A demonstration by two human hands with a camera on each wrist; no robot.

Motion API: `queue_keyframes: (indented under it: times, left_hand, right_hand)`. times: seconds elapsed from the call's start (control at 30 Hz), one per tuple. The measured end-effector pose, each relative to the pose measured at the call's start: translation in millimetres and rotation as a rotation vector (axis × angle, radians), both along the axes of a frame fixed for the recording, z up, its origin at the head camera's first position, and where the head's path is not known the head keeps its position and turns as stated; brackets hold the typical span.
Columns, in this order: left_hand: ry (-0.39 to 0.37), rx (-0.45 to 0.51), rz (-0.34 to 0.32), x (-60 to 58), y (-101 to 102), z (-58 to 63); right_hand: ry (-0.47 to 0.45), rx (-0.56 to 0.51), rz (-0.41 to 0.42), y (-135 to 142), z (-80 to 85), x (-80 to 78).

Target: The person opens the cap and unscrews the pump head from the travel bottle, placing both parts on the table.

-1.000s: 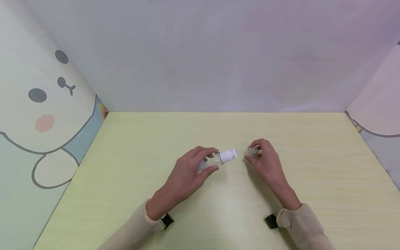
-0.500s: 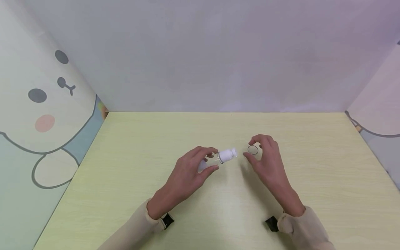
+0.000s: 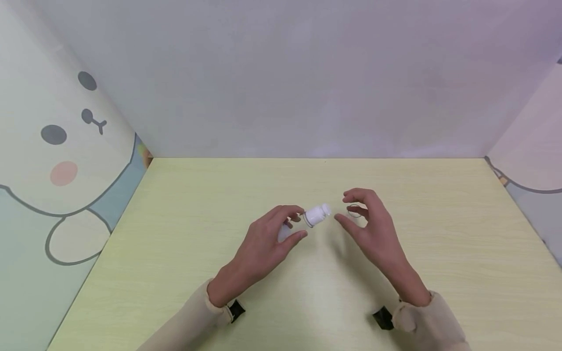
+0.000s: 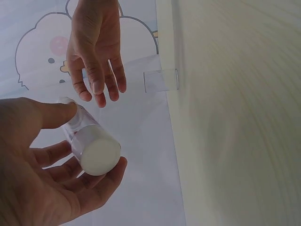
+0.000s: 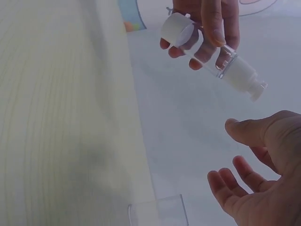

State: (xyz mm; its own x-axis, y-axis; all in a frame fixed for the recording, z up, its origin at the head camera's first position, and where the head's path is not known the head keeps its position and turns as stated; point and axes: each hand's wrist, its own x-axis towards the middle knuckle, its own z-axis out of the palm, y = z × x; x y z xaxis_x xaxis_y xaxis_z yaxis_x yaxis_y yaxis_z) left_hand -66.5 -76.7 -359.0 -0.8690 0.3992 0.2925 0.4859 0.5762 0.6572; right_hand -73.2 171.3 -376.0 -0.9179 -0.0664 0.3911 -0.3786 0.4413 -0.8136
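Two hands, left gripping bottle, right empty, cylinder walls distinct only from wrists

A small walled-in work nook is shown; whether it is set in a home, a studio or an office cannot be told. A pale wood-grain bench is closed off behind by a plain greyish wall and flanked by a left panel and a right panel, both printed with cartoon shapes (a pink-cheeked face is seen on the left).
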Motion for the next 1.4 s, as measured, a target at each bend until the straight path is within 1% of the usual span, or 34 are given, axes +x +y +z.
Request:
queue_keyframes:
  times: [0.13, 0.2, 0.47, 0.6, 0.77, 0.97, 1.13, 1.4]
  left_hand:
    - [-0.021, 0.003, 0.005, 0.5, 0.8, -0.8]
    - [-0.025, 0.01, 0.001, 1.0, 1.2, -1.4]
    - [-0.066, 0.009, -0.017, 2.0, 3.2, -3.6]
    - [-0.08, 0.014, -0.031, 3.2, 5.0, -3.1]
    - [-0.092, 0.026, -0.044, 4.8, 6.6, -2.5]
    - [-0.091, 0.045, -0.046, 6.9, 7.8, -3.8]
    - [-0.047, 0.052, -0.036, 7.4, 8.5, -5.7]
    - [0.034, 0.056, -0.015, 6.9, 10.1, -8.2]
  right_hand:
    - [-0.096, -0.126, 0.072, -0.2, 2.9, 1.3]
    - [-0.128, -0.179, 0.107, -0.3, 4.0, 2.0]
    - [-0.156, -0.375, 0.306, -4.1, 4.2, 4.4]
    - [-0.181, -0.427, 0.351, -7.6, 4.0, 6.6]
    - [-0.206, -0.456, 0.354, -11.7, 5.2, 9.0]
    - [-0.224, -0.506, 0.321, -17.9, 8.0, 13.7]
    - [-0.216, -0.518, 0.297, -24.5, 8.9, 16.6]
    - [-0.208, -0.498, 0.235, -32.7, 11.4, 20.9]
